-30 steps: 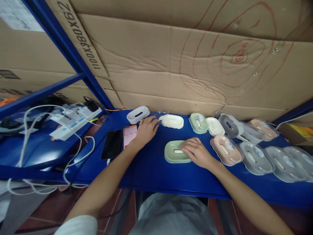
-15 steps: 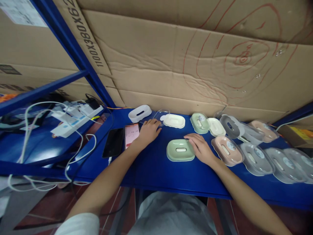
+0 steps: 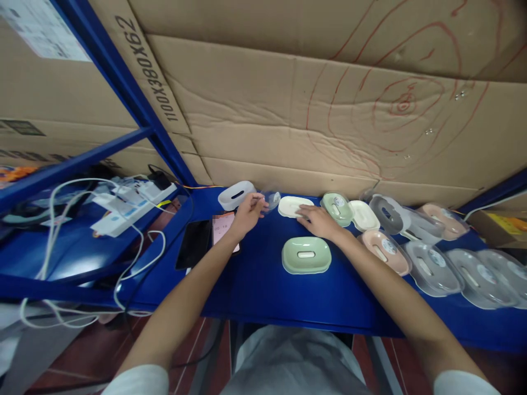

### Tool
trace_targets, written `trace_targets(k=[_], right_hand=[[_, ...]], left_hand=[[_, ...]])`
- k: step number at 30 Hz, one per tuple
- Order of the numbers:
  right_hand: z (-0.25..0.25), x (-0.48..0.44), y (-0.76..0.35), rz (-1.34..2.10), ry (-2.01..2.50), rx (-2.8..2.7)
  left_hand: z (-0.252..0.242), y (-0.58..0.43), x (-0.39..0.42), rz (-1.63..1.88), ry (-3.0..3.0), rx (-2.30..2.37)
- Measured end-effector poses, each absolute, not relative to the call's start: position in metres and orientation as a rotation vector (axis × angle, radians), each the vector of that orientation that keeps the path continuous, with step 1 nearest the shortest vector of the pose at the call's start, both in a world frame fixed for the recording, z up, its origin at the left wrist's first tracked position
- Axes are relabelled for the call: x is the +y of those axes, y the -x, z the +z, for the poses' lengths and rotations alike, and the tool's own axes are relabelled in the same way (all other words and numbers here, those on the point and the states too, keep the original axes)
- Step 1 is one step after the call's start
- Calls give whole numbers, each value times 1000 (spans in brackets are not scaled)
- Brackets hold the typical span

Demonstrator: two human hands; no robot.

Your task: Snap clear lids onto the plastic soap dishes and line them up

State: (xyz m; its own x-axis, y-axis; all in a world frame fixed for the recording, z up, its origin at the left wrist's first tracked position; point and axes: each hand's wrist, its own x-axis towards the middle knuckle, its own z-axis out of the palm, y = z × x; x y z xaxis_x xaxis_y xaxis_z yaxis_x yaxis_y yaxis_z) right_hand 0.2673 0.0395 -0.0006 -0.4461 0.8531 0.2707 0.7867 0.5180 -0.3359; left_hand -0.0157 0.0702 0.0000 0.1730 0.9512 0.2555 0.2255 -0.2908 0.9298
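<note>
My left hand [image 3: 248, 215] pinches the edge of a clear plastic cover [image 3: 270, 199] near the back of the blue table. My right hand [image 3: 318, 220] has its fingers stretched over the right front edge of a shallow cream dish [image 3: 290, 206], which lies flat; whether they grip it I cannot see fully. In front, a green soap dish [image 3: 296, 263] with a slot in its middle stands on its own. Just right of the cream dish is a green dish under a clear cover [image 3: 337, 208], beside a second cream dish [image 3: 364, 215].
Covered pink [image 3: 385, 252] and grey soap dishes [image 3: 434, 269] line the right side. A white slotted dish [image 3: 236, 196] sits behind two phones [image 3: 193, 245]. A power strip [image 3: 132, 206] with loose white cables lies left. Cardboard [image 3: 267, 109] walls the back.
My right hand has left the green soap dish and moved back and left to the cream dish. My left hand has lifted the clear cover by its edge, tilting it.
</note>
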Motion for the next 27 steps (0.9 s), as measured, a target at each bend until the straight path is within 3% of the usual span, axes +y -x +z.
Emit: trace_targets(k=[19, 27], right_hand=[[3, -23, -302, 286, 1171, -2205], [25, -42, -295, 89, 1197, -2156]], left_hand=[[2, 15, 70, 1144, -1312, 1180], [39, 17, 48, 1063, -1167, 876]])
